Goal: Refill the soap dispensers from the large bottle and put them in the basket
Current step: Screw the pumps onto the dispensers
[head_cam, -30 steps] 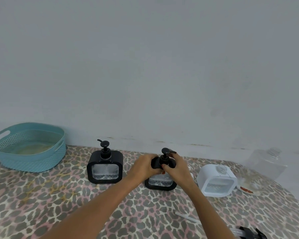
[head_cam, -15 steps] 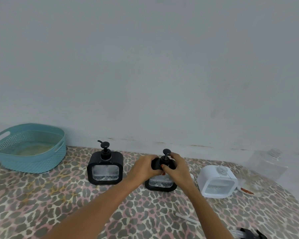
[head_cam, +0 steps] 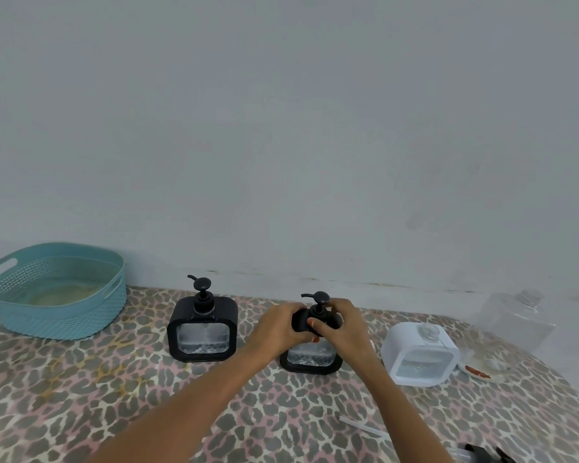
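The left hand (head_cam: 278,329) grips the middle dispenser (head_cam: 310,357); the right hand (head_cam: 343,332) curls round its pump (head_cam: 320,300), seemingly at the neck. Left of both hands stands 1 black dispenser (head_cam: 203,329); right, a white dispenser (head_cam: 418,354).

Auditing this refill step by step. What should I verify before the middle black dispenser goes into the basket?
1. Black pump on the middle black square dispenser: upright on its neck; tightness cannot tell.
2. Left hand grips the dispenser's top: ok.
3. Right hand: fingers curl round the pump collar: ok.
4. Teal plastic basket has room: ok.
5. Clear way to it: not ok, second black dispenser stands between.
6. White square dispenser capped: not ok, neck open.
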### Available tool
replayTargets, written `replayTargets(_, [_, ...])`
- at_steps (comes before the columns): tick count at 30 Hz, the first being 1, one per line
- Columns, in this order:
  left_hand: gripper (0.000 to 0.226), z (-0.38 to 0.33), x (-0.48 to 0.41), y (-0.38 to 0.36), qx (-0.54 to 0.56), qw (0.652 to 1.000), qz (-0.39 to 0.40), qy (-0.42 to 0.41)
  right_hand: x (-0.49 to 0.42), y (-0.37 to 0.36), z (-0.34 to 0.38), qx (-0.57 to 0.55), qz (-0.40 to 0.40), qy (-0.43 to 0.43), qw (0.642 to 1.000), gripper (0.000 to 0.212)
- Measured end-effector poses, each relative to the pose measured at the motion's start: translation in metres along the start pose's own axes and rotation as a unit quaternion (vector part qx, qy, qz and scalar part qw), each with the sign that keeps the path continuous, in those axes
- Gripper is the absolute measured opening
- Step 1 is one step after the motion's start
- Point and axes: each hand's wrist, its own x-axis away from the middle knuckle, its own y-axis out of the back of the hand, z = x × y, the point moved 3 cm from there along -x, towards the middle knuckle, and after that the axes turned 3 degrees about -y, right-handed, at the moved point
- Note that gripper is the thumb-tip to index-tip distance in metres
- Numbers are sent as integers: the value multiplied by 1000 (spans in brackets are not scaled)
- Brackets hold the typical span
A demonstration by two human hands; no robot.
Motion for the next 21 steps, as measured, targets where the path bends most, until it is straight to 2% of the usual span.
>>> replayTargets(3, [43, 1, 0, 0, 0, 1000, 3, 0, -2, 7, 2, -25, 55, 1, 998, 38])
replayTargets(5, [43, 2, 0, -1, -2, 1000, 4, 0, -3, 9, 1, -14, 79, 6, 997, 31])
replayTargets(7, [43, 3, 0, -1, -2, 1000, 2, -3, -4, 8, -1, 3, 69, 14, 998, 26])
replayTargets(12, [45, 1, 0, -1, 2, 1000, 0, -3, -3, -1, -3, -14, 0, -16, 1000, 32])
replayTargets(14, [44, 1, 0, -1, 11, 1000, 1, -3, -3, -8, -2, 12, -16, -18, 1000, 31])
replayTargets(18, [43, 2, 0, -1, 14, 1000, 2, -4, -3, -10, -5, 26, 0, -6, 1000, 32])
replayTargets(21, [45, 3, 0, -2, 8, 1000, 4, -2, -7, -4, -6, 38, 27, 3, 999, 24])
